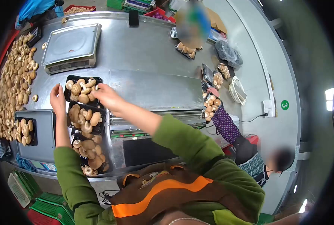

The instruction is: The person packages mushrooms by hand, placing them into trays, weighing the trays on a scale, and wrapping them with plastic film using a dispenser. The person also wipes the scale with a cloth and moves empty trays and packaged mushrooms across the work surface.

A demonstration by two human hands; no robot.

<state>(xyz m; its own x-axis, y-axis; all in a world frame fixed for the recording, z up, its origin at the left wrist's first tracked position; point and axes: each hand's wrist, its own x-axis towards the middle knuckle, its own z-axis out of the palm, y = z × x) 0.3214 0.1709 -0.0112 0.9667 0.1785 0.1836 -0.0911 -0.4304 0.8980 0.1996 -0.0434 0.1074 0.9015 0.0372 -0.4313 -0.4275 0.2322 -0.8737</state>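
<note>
Steel tabletop (148, 48) carries black trays (72, 77) filled with brown mushrooms (76, 89).

Left hand (58, 100) beside black tray (72, 77) of mushrooms (83, 98); right hand (110, 99) at tray's opposite edge. Scale (71, 42) beyond; loose mushroom pile (13, 82) far left.
</note>
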